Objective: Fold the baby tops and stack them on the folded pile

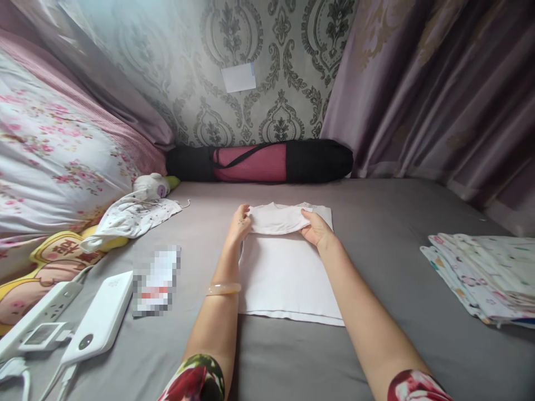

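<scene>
A white cloth garment (pixel 288 275), partly folded, lies on the grey bed sheet in front of me. Its far end is turned over into a narrow flap, slightly lifted toward me. My left hand (pixel 241 224) grips the flap's left end, and a pale bangle circles that wrist. On the other side, my right hand (pixel 314 227) pinches the flap's right end, thumb on top and fingers beneath. Part of the garment's left edge is hidden behind my left forearm. What kind of garment it is cannot be made out for sure.
Folded patterned cloths (pixel 480 278) lie stacked at the right. On the left are a white power bank (pixel 100 317), a power strip (pixel 45 314), a blurred packet (pixel 157 281) and a drawstring pouch (pixel 134 214). A black-and-pink rolled bag (pixel 254 161) lies along the wall.
</scene>
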